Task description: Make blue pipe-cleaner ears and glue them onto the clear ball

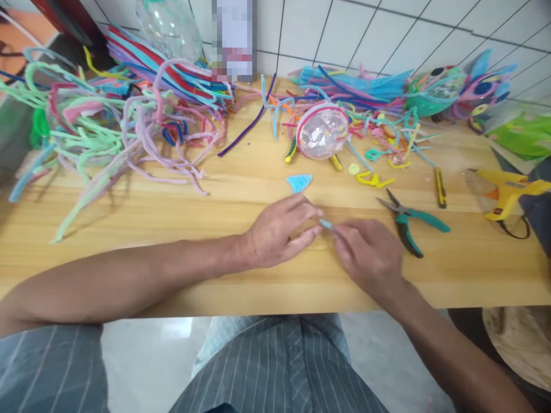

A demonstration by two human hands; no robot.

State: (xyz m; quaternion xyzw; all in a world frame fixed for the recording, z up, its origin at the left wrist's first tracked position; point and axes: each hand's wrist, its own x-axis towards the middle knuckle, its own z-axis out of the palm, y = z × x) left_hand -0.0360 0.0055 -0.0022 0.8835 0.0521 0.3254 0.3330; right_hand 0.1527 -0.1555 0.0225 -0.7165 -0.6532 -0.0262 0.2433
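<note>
Between my two hands is a short light-blue piece of pipe cleaner (326, 224), mostly covered by fingers. My left hand (282, 230) pinches its left end between thumb and fingers. On the other end, my right hand (371, 252) is closed in a pinch. Just beyond the left hand lies a flat blue fin-shaped piece (299, 183) made of pipe cleaner. To the right of my right hand, teal-handled pliers (404, 221) rest with their jaws apart. Farther back sits a clear plastic dome (322, 132) with a pink rim, over yellow-and-black handles (291, 150).
Tangled green and lilac pipe cleaners (99, 137) spread across the left. Bundled pipe cleaners (172, 74) lie along the tiled wall. At the right are a yellow cutter (439, 188), a yellow glue gun (503, 192) and a green fish-like figure (434, 92).
</note>
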